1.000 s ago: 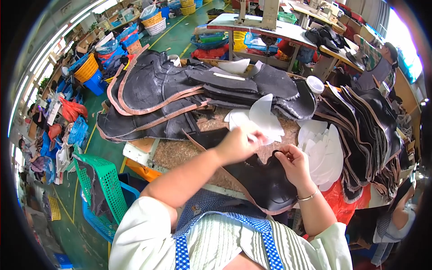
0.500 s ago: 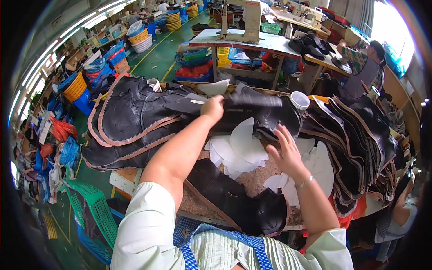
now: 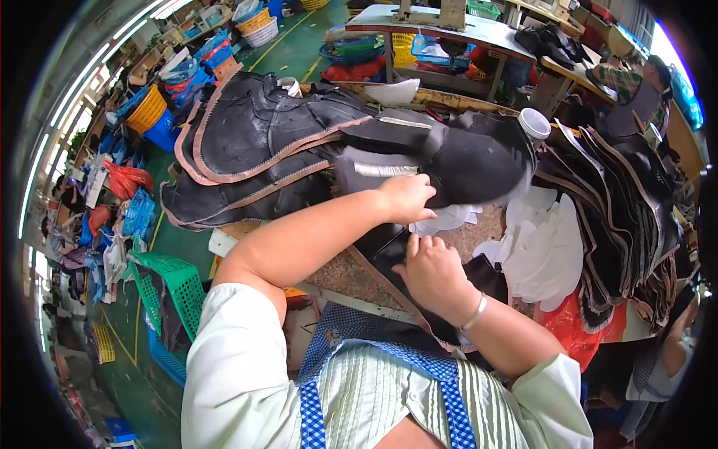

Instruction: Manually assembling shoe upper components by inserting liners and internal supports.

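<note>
My left hand (image 3: 407, 199) grips the near edge of a black upper piece (image 3: 479, 161), smeared by motion and raised over the worktable. A pale strip shows along its left part. Just below, my right hand (image 3: 440, 280) has its fingers bent down; whatever is under the fingertips is hidden. Beneath that hand lies another black upper piece (image 3: 488, 275) with a brown edge, partly covered by the hand and forearm. White, thin cut pieces (image 3: 542, 243) lie fanned to the right of the hands, and a few more show under the raised black piece.
Stacked black pieces with brown toothed edges lie left (image 3: 277, 135) and right (image 3: 609, 209). A white tub (image 3: 535, 125) stands at the back. Red plastic (image 3: 572, 329) hangs at the near right edge. A green perforated chair (image 3: 179, 288) stands left; a person (image 3: 636, 97) sits far right.
My left hand has come nearer, bringing the black piece over the white pieces. My right hand has moved down and left, its spread fingers now bent. The view has shifted too.
</note>
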The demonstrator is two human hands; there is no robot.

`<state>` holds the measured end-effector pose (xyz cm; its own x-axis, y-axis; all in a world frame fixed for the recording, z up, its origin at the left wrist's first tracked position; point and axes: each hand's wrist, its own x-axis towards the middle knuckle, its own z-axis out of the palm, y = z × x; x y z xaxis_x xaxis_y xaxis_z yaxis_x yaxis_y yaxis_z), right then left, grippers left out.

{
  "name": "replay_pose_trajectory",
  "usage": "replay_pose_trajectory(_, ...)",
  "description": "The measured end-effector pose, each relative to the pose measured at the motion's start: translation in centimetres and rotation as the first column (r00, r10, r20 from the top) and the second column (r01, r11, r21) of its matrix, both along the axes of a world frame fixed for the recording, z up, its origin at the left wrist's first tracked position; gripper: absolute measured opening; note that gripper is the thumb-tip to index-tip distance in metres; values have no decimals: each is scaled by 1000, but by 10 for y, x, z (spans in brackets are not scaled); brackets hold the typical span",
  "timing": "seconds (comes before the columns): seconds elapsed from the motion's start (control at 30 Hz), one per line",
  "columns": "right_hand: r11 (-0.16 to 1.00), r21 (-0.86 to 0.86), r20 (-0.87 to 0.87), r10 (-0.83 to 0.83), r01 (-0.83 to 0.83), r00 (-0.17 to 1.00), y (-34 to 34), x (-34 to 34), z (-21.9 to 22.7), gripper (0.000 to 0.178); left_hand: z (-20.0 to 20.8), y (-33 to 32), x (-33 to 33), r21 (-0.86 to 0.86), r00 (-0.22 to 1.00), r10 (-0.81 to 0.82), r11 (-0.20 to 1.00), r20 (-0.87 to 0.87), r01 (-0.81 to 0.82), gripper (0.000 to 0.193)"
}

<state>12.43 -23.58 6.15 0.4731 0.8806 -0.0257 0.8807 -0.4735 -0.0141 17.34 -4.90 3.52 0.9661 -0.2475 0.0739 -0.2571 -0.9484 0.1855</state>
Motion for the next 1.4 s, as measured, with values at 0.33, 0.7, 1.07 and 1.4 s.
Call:
replay_pose_trajectory(0.33,939,300,-98,-144,168,985,7,-9,-45,67,-27,104,-12,-424,780,534,654,-327,-626,69)
replay_pose_trajectory(0.7,725,608,-363,617,-324,699,-35,-14,54,16,84,54,-65,-185,862,234,969,450,-166,10)
replay_pose_trajectory(1.07,706,707,-421,480,-54,770,-45,1,103,14,177,-7,-137,-445,944,-200,893,-264,65,21)
replay_pose_trajectory(1.4,706,702,-524,426,90,738,-49,-11,104,22,182,-23,-175,-445,991,-75,895,-113,17,33)
